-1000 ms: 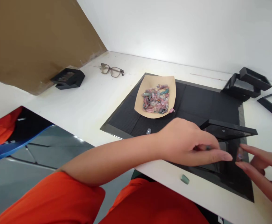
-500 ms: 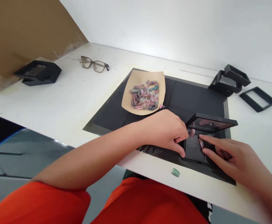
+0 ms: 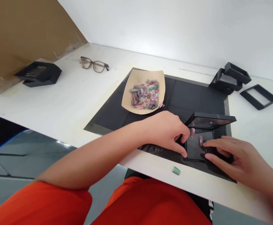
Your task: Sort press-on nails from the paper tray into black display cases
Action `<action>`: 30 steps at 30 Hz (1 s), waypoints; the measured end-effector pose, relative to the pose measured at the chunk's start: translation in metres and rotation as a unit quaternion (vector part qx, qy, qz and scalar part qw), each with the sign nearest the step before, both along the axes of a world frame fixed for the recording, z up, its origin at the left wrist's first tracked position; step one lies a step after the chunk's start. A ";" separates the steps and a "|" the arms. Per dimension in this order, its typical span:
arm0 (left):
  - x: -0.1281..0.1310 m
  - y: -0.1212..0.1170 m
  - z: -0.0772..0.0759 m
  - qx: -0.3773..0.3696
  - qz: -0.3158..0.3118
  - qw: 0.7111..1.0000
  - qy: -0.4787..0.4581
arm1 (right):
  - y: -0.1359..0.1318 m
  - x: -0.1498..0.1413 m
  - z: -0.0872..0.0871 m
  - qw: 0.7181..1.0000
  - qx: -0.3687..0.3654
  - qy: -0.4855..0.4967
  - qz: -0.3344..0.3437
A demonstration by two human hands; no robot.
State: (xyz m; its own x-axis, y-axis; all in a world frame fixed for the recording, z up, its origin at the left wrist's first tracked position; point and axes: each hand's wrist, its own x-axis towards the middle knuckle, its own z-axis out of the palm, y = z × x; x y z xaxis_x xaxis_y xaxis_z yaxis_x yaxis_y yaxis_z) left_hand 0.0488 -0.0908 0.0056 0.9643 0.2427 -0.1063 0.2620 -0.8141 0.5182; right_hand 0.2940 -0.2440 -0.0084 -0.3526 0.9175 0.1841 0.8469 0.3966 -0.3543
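A hinged black display frame (image 3: 198, 153) lies on the black mat, its lid (image 3: 214, 122) tilted up at the back. My left hand (image 3: 166, 131) is closed at its left edge, fingers curled and thumb by the front left corner. Two false nails rest on the clear film inside: a pinkish one (image 3: 192, 132) near the left hand, and a shiny pink one (image 3: 200, 140) further right. My right hand (image 3: 232, 154) is open at the frame's right side. Its index fingertip is close beside the shiny nail, thumb apart from it.
A tan paper tray (image 3: 128, 103) holds several false nails. A green false nail (image 3: 176, 170) lies at the table's front edge. Eyeglasses (image 3: 94, 65) stand at the back left. More black frames lie at the left (image 3: 39, 73) and the right (image 3: 259, 97).
My right index finger and thumb have drawn back from the shiny pink nail, which now lies free on the film. My left hand stays almost where it was.
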 end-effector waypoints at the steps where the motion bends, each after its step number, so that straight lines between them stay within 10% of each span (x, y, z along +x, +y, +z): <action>1: 0.001 0.000 0.001 -0.003 0.002 1.000 0.006 | 0.001 0.001 0.000 1.000 -0.007 0.000 0.008; 19: 0.000 -0.002 0.011 -0.023 0.057 0.993 0.101 | 0.002 0.003 -0.001 0.993 -0.101 0.007 -0.060; 25: -0.006 0.001 0.010 -0.048 0.032 0.997 0.059 | 0.001 0.005 -0.001 0.995 -0.090 0.002 -0.050; 30: -0.040 0.020 0.038 -0.071 0.100 0.989 -0.078 | -0.003 0.007 0.000 0.997 -0.065 0.029 -0.041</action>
